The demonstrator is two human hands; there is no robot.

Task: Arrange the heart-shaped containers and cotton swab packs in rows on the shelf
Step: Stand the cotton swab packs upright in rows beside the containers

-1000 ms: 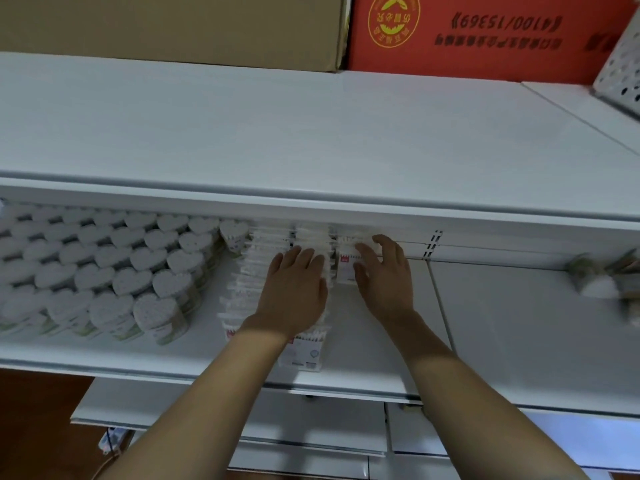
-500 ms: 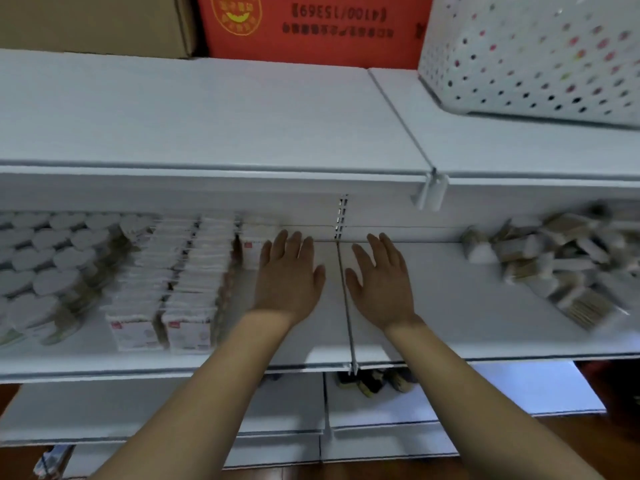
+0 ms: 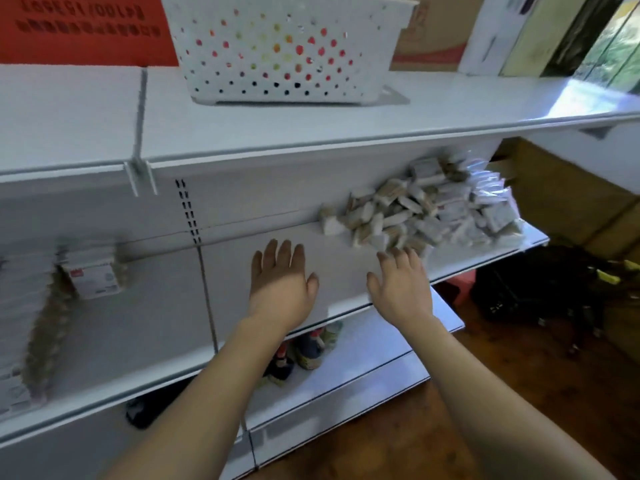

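1. Head view: both hands reach palm-down over a white shelf (image 3: pixel 346 268). The left hand (image 3: pixel 282 284) hovers above bare shelf, its fingers straight and close together, holding nothing.
2. The right hand (image 3: pixel 403 289) stretches toward a loose heap of swab packs (image 3: pixel 426 211) at the shelf's right end; its fingers (image 3: pixel 398 256) are straight and slightly spread, their tips at the heap's near edge. Blur hides whether they touch it.
3. At the far left of the same shelf, more swab packs stand in a row (image 3: pixel 91 278), blurred.
4. On the shelf above sits a white basket (image 3: pixel 284 50) with round holes, beside a red box (image 3: pixel 83 26) and a brown box (image 3: pixel 436 29).
5. Under the hands, bottles (image 3: pixel 304 348) stand on a lower shelf over a wood floor (image 3: pixel 467 403).
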